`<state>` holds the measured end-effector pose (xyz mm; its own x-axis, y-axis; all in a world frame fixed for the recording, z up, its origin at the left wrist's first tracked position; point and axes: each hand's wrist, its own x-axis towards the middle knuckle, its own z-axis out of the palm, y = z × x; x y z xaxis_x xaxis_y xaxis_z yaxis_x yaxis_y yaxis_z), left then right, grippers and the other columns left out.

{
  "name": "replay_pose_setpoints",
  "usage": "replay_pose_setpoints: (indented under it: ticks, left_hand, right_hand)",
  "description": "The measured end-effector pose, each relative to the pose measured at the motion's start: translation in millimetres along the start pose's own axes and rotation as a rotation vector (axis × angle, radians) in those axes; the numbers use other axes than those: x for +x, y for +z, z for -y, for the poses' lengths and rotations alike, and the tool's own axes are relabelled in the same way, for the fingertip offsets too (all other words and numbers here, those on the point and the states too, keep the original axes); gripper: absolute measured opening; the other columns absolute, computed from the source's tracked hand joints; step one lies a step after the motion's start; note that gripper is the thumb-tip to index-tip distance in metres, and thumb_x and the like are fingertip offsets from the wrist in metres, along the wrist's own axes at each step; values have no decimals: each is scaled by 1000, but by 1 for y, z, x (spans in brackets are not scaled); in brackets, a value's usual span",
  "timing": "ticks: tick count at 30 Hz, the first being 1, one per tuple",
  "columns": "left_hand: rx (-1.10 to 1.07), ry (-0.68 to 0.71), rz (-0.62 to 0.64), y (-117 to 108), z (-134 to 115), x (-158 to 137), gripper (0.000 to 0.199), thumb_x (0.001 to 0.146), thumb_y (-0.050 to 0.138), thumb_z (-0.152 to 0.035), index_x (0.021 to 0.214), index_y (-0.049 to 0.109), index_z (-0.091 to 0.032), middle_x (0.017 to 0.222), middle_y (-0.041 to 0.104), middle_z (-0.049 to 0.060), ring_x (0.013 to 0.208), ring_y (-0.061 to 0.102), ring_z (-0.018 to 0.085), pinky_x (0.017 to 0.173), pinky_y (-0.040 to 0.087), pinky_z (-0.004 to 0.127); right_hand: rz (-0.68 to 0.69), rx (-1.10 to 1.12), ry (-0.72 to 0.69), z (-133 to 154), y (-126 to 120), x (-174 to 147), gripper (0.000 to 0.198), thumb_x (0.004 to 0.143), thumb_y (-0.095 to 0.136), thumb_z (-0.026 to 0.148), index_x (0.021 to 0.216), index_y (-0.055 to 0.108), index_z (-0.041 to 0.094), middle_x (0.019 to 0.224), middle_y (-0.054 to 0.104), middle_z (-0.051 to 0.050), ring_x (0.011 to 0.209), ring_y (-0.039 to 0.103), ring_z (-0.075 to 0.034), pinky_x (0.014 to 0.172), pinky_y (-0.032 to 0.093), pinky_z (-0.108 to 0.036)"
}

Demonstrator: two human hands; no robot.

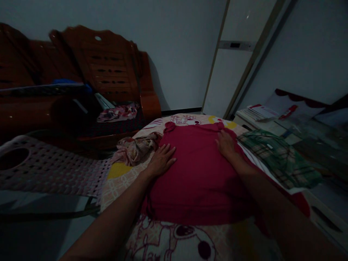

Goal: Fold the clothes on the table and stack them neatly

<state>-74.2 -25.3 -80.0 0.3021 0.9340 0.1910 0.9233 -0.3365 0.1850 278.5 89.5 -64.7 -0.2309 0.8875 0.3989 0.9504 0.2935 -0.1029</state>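
Note:
A dark red shirt-like garment point(195, 174) lies spread out over a patterned cloth point(174, 241) with cartoon figures. On the garment's left edge rests my left hand point(162, 159), its fingers stretched flat. My right hand point(226, 144) lies near the upper right edge, palm down; its fingers are partly in shadow. Neither hand grips anything that I can make out. A crumpled, pale patterned cloth point(137, 148) sits just left of the garment, beyond my left hand. To the right is a green plaid garment point(280, 154).
A woven chair point(65, 166) stands close on the left. Behind it are wooden seats point(108, 69), one holding a crumpled pink cloth point(119, 112). A tall white cabinet-like unit point(228, 72) stands at the back. Papers point(261, 112) lie on a side surface at right.

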Motion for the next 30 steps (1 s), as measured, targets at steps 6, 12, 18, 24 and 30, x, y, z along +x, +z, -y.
replay_pose_setpoints:
  ticks: [6, 12, 18, 24, 30]
  left_hand:
    - [-13, 17, 1, 4, 8, 6, 60, 101, 39, -51, 152, 45, -22, 160, 38, 13, 149, 32, 33, 120, 28, 50]
    - [-27, 25, 4, 4, 11, 10, 58, 100, 41, -47, 150, 48, -18, 159, 40, 15, 149, 34, 33, 121, 28, 49]
    - [-47, 62, 8, 1, 13, 11, 56, 99, 42, -42, 148, 50, -16, 157, 43, 16, 147, 36, 32, 122, 27, 50]
    - [-151, 82, 21, -19, 9, 2, 51, 91, 48, -32, 138, 58, -16, 146, 55, 15, 138, 47, 29, 117, 35, 46]
    - [-338, 129, 157, -68, -22, -37, 28, 85, 53, -33, 93, 74, -15, 86, 73, 7, 79, 66, 19, 76, 48, 27]
  right_hand:
    - [216, -19, 95, -25, -7, -45, 50, 99, 39, 28, 139, 53, 1, 144, 55, -25, 134, 51, -33, 112, 39, -46]
    - [227, -1, 19, -8, -23, -87, 50, 100, 38, 30, 140, 55, 5, 146, 54, -23, 137, 49, -30, 115, 36, -43]
    - [188, 5, -22, -10, -31, -137, 50, 100, 40, 32, 143, 53, 12, 151, 51, -17, 143, 42, -28, 118, 32, -45]
    - [63, 99, 59, -22, -73, -150, 34, 92, 49, 22, 117, 70, 13, 121, 70, -20, 111, 64, -30, 101, 47, -45]
    - [223, 433, -162, 33, -116, -197, 17, 91, 59, 28, 88, 74, 19, 85, 74, -6, 76, 66, -18, 71, 46, -28]
